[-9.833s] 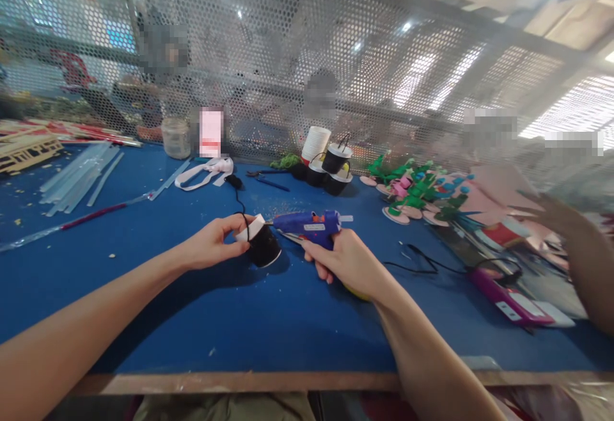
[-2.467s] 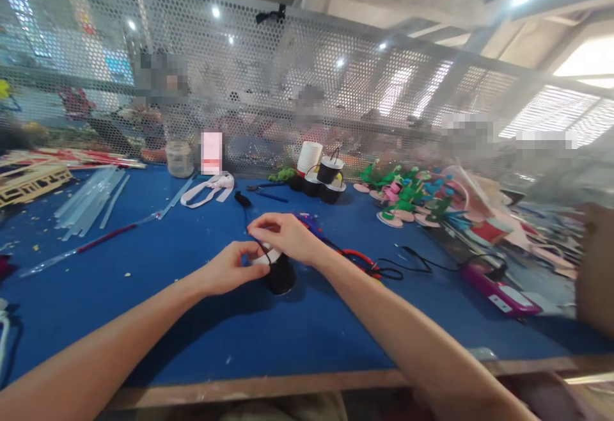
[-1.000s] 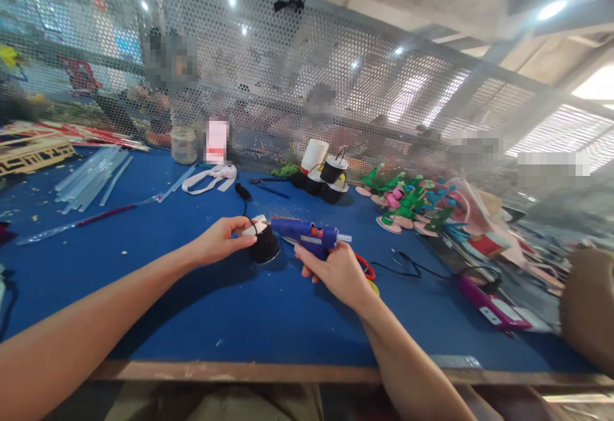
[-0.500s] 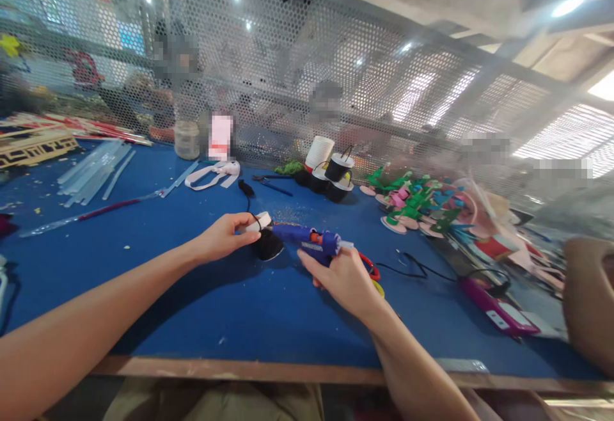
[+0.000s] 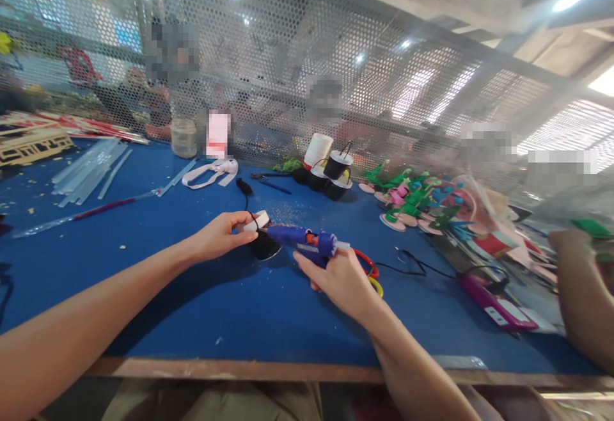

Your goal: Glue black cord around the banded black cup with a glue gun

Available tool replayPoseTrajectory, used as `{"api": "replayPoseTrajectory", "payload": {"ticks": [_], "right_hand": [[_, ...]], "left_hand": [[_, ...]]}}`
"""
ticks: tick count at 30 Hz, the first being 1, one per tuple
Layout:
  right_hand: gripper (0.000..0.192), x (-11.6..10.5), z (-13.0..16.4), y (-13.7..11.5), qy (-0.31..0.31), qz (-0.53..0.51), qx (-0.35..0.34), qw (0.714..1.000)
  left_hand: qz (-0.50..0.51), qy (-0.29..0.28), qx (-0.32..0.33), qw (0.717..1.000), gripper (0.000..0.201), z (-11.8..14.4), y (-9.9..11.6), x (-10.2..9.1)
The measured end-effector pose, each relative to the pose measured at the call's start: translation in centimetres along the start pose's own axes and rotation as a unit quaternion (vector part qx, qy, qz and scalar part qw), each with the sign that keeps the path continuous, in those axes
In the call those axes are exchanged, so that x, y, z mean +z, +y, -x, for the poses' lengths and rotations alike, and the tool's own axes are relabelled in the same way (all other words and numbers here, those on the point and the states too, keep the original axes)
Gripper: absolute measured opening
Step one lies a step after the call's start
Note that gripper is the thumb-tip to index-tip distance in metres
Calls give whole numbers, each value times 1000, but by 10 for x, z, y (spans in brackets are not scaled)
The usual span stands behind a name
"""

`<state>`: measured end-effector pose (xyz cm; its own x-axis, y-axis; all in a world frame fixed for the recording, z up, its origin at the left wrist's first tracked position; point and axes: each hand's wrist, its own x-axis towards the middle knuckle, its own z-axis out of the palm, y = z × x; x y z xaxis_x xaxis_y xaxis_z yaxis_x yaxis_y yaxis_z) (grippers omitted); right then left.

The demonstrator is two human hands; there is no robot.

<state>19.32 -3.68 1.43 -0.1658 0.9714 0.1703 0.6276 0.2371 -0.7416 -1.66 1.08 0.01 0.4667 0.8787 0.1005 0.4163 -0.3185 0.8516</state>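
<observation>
Head view: left hand (image 5: 218,237) fingers grip round black cup (image 5: 265,246); right hand (image 5: 341,275) clenches plastic glue gun (image 5: 305,242).

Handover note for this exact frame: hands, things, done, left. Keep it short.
Left hand: pinching the white rim of the black cup, tilted on the blue table.
Right hand: gripping the blue glue gun, nozzle pointing at the cup's rim.
Nearby: finished black cups by the mesh, glue sticks far left, scissors behind the right hand.
Done: cup and gun lined up.
Left: whether glue is laid cannot be told.
</observation>
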Motion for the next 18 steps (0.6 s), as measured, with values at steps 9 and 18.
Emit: {"api": "replayPoseTrajectory", "payload": {"ticks": [9,18], "right_hand": [[28,-7,-6,2,10,33,42,998],[28,-6,-5,3,5,10,41,999]], "left_hand": [[26,-30,21,999,15,2,5,-4],[20,-11,1,1000,17,2,4,-5]]}}
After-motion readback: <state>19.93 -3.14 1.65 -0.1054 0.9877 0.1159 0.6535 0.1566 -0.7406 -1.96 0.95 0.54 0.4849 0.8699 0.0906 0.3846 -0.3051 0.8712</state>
